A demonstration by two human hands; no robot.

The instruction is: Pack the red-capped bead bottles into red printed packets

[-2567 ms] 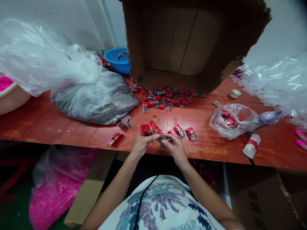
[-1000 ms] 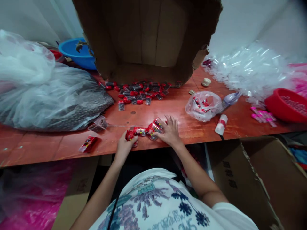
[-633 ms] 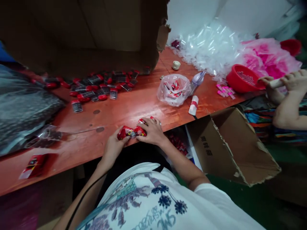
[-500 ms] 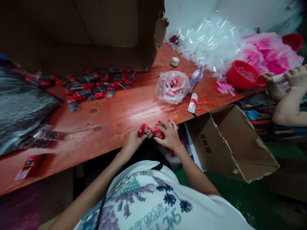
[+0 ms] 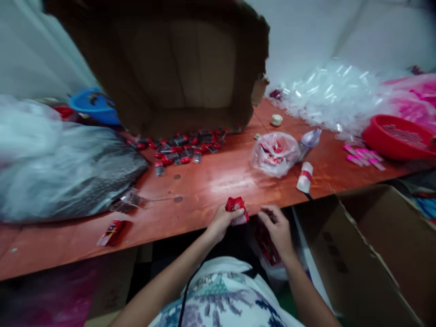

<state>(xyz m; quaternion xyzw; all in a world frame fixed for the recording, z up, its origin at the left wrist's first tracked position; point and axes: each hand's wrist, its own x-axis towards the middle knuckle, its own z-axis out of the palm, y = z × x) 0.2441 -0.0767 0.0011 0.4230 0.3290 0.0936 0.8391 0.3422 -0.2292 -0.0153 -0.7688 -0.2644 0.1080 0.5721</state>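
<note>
My left hand (image 5: 220, 222) is closed on a small flat red packet (image 5: 235, 204), its thumb pressed over the front, at the table's near edge. To the right, my right hand (image 5: 277, 227) is apart from the packet, thumb and fingers spread with nothing seen in them. Below that hand, under the table edge, hangs or sits a clear plastic bag (image 5: 267, 247) with red packets inside; the hand partly hides it. Another red packet (image 5: 114, 231) lies on the table (image 5: 197, 206) to the left.
A tipped cardboard box (image 5: 177, 68) stands behind a pile of red-capped dark small containers (image 5: 184, 147). A bag of red packets (image 5: 275, 168), a purple bottle (image 5: 309, 138) and a white roll (image 5: 304, 177) sit right. A red bowl (image 5: 395, 147) and open carton (image 5: 327, 245) are farther right.
My view has swung left. My hands have parted: the left keeps a red packet, while the right has come away and opened. The other person's hands have gone from view.
</note>
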